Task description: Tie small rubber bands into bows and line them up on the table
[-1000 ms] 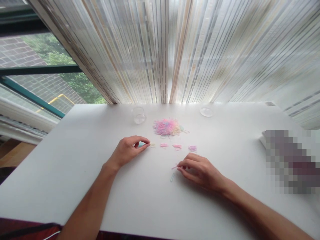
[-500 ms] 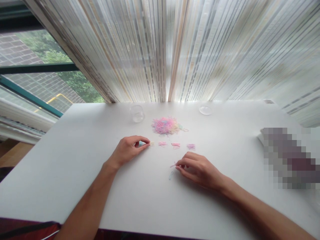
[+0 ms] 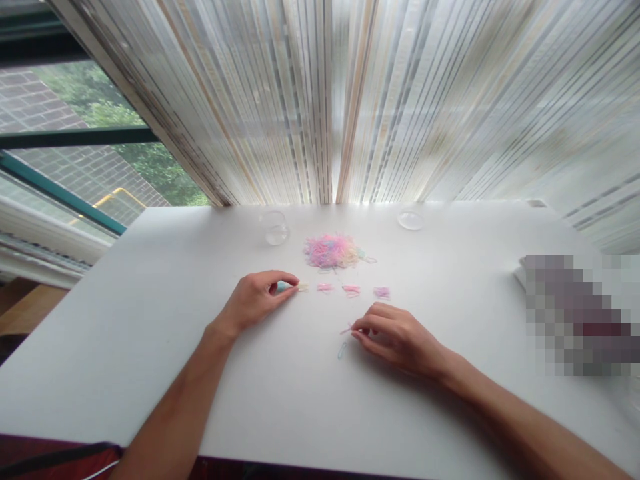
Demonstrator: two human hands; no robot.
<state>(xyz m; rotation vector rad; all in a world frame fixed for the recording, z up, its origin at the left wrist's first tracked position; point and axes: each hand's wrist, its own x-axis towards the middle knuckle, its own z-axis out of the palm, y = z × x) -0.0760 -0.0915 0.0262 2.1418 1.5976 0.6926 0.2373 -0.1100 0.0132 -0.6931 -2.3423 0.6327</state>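
My left hand (image 3: 255, 301) pinches thumb and forefinger together at a small pale yellow cluster (image 3: 303, 287). A light blue cluster (image 3: 283, 286) shows between those fingers. To the right, in the same row, lie two pink clusters (image 3: 325, 288) and a purple cluster (image 3: 382, 293). Closer to me, my right hand (image 3: 397, 337) rests near the table with its fingertips closed on thin pink pin-like pieces (image 3: 345, 329). Just below them lies one light blue pin-like loop (image 3: 342, 351). Behind the row is a loose pile of small pastel pieces (image 3: 331, 251).
A clear round container (image 3: 276, 231) stands at the back left of the white table (image 3: 280, 400). A clear round lid (image 3: 411, 221) lies at the back right. Some pixelated object (image 3: 575, 317) is at the right edge. Striped curtains (image 3: 280, 100) hang along the far edge.
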